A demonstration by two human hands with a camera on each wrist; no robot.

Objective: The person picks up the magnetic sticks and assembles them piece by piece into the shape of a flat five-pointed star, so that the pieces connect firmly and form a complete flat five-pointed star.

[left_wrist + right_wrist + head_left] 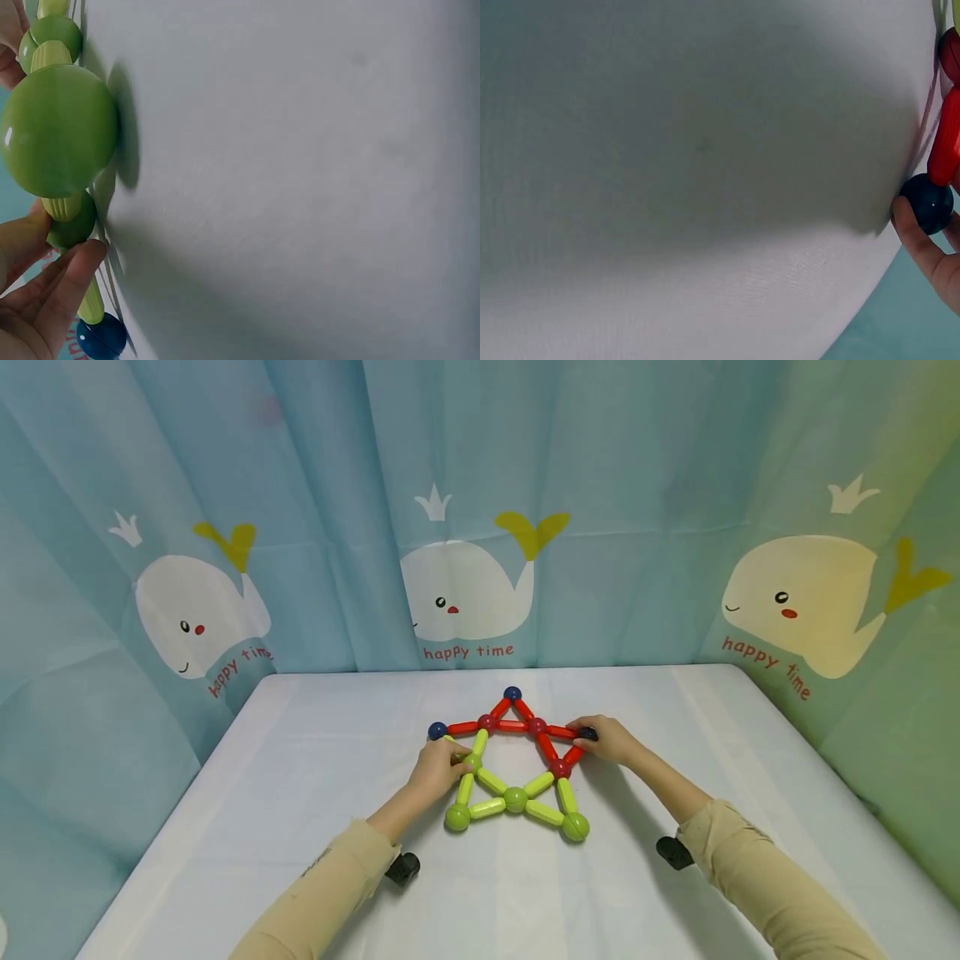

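A flat star of magnetic rods and balls lies on the table. Its upper and right parts have red rods (512, 726) and red balls (536, 727); the lower and left parts have light green rods (543, 812) and green balls (515, 799). Dark blue balls (512, 694) mark the top, left and right tips. My left hand (433, 770) pinches a green inner-corner ball (73, 225) on the star's left side, between thumb and fingers. At the right tip, my right hand (609, 740) holds a dark blue ball (928, 202), with a red rod (946, 139) joined to it.
A white cloth (315, 752) covers the table. Behind it and along both sides hangs a light blue curtain (637, 460) printed with whales. A black wrist camera (403, 868) sits below the left forearm and another black camera (674, 852) beside the right one.
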